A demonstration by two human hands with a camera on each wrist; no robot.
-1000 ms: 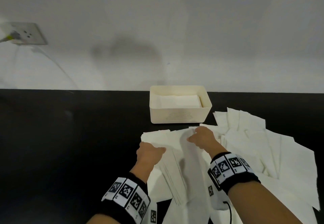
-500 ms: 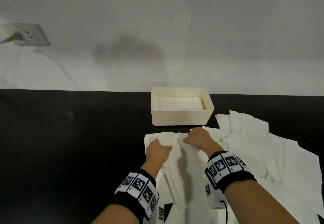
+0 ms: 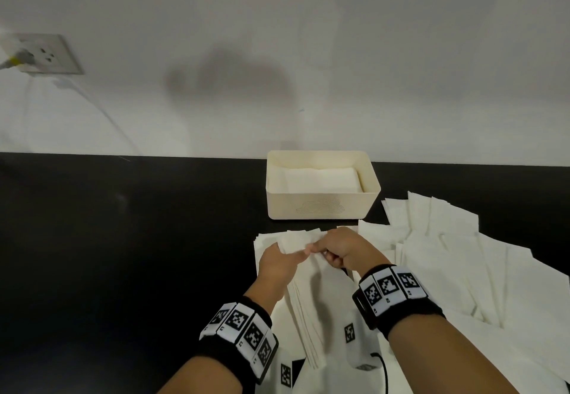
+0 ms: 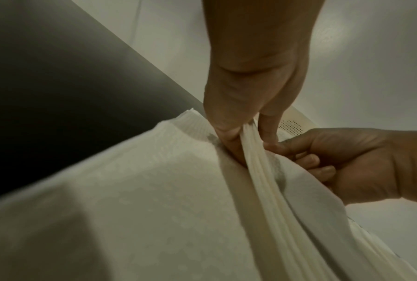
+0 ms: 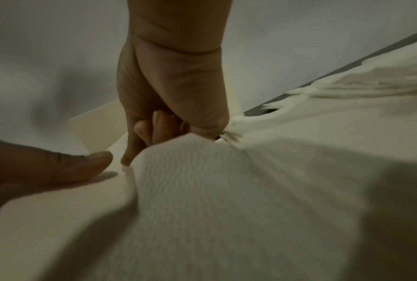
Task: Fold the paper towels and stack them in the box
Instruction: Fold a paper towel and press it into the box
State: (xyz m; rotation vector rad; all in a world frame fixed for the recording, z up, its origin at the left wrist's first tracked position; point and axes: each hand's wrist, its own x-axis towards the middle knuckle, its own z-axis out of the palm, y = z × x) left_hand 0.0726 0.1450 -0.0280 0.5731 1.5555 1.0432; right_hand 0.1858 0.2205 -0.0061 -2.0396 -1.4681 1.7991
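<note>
Since a second ago the left hand [image 3: 279,265] has come in beside the right hand [image 3: 340,247], and both now meet at the far edge of the paper towels [image 3: 311,298]. The left hand pinches several layered edges between thumb and fingers; the right hand's curled fingers grasp the textured top sheet. No writing is readable; the wristbands [image 3: 240,329] carry square black-and-white markers. The towels are off-white, embossed, lying on the black table [image 3: 123,239] just before the cream box [image 3: 320,205], which holds folded towels.
</note>
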